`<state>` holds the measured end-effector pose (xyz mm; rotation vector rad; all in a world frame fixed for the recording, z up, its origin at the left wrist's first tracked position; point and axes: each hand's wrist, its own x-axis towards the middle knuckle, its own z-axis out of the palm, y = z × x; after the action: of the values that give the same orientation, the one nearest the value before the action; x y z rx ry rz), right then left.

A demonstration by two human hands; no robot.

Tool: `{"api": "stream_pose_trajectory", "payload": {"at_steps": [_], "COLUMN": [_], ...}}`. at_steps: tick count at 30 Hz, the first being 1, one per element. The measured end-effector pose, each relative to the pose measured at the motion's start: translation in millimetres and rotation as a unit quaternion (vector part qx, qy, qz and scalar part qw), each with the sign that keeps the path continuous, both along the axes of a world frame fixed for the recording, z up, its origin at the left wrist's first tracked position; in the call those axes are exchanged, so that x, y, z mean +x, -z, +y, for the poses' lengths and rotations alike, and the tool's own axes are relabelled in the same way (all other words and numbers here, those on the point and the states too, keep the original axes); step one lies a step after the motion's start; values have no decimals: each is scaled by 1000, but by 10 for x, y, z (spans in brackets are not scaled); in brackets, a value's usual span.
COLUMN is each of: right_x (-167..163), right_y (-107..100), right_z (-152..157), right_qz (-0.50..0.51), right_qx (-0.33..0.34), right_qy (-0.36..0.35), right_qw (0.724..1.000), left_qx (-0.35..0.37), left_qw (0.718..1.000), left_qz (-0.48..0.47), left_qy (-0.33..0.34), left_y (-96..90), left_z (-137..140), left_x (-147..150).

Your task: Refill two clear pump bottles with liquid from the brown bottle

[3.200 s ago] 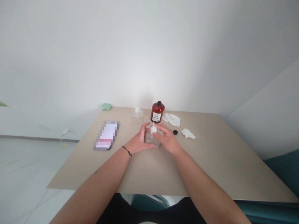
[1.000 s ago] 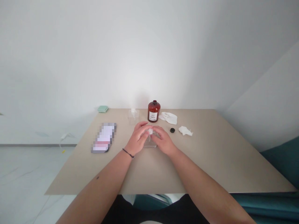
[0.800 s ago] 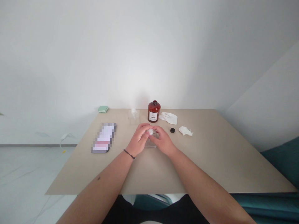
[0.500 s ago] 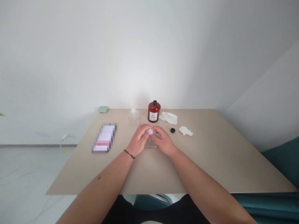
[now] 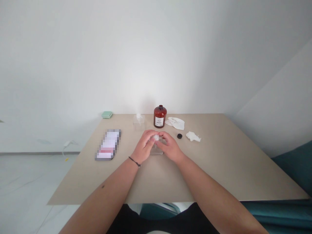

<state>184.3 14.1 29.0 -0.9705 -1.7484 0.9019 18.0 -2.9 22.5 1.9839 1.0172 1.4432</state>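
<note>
A clear, square-sided bottle (image 5: 156, 151) stands on the table in front of me, with a whitish translucent top (image 5: 156, 138). From the left, my left hand (image 5: 144, 145) closes its thumb and fingers round that top. On the other side my right hand (image 5: 170, 146) does the same, and the fingertips of both hands meet behind it. My hands cover much of the bottle. Just beyond them is a brown-red bottle (image 5: 160, 116) with a white label and an uncapped neck. To the right of my hands lies a small black cap (image 5: 179, 136).
Crumpled white tissues (image 5: 193, 136) and a flatter white tissue (image 5: 176, 123) lie at right. Behind my left hand stands another clear container (image 5: 139, 123) with a whitish top. A phone (image 5: 108, 144) is at left, a green case (image 5: 107, 114) at the back left corner. A wall rises behind the table (image 5: 219, 156).
The view has shifted very slightly. Both hands stay round the clear bottle's top, with hardly any visible finger movement.
</note>
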Motion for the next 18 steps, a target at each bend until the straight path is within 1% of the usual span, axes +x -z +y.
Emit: {"api": "stream_pose_trajectory", "payload": {"at_steps": [4,9,15,18], "right_x": [5,0,9,8], "right_y": [-12,-18,-22,-32], "right_z": [0,-7,0,-6], "right_qz": [1,-2,6,-1], "right_qx": [28,-1,20,2], "right_qy": [-17,9,-16,-2], "right_qw": [999,1000,1000,1000], "left_qx": [1,-3,-8,0], "left_qw": [1000,1000,1000,1000], "left_qz": [2,4,5,3], "left_qy": [0,0,1,7], "left_y": [-3,-16,-8,-6], "left_z": [-3,-9,-10,-9], "left_x": [0,1,-5,-6]}}
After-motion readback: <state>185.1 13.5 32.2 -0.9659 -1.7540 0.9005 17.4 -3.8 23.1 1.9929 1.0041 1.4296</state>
